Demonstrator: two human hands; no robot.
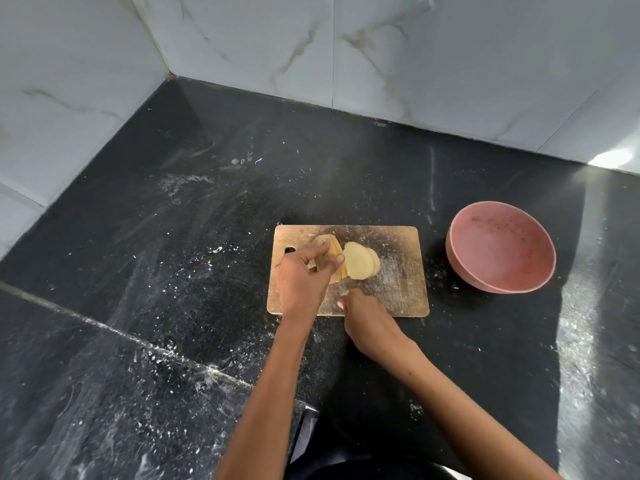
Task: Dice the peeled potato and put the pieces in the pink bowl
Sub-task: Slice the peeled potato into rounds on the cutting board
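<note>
On the left of the wooden cutting board [398,271], the left hand [301,275] curls over the uncut part of the potato [334,254], fingertips and thumb pinching it so it stays put on the board — a steadying hold, with the fingers set back from where the cutting happens. Just right of that hand, a few slices [360,261] lean against one another like fallen dominoes, resting on the board beside the uncut piece. So the potato is sliced in part but not yet diced, by the look of it.

Below the slices, at the board's near edge, the right hand [367,320] is closed round something slim; only a speck of yellow-green shows at its fingertips, likely a knife handle, and the blade itself cannot be made out. The hand sits low and angled toward the cut face, which suits a downward slicing stroke.

Farther right, well apart from the board on the dark counter [173,237], stands the pink bowl [502,247] — holding no potato yet, and placed on the knife-hand side, probably so pieces can be swept or carried across easily.
</note>
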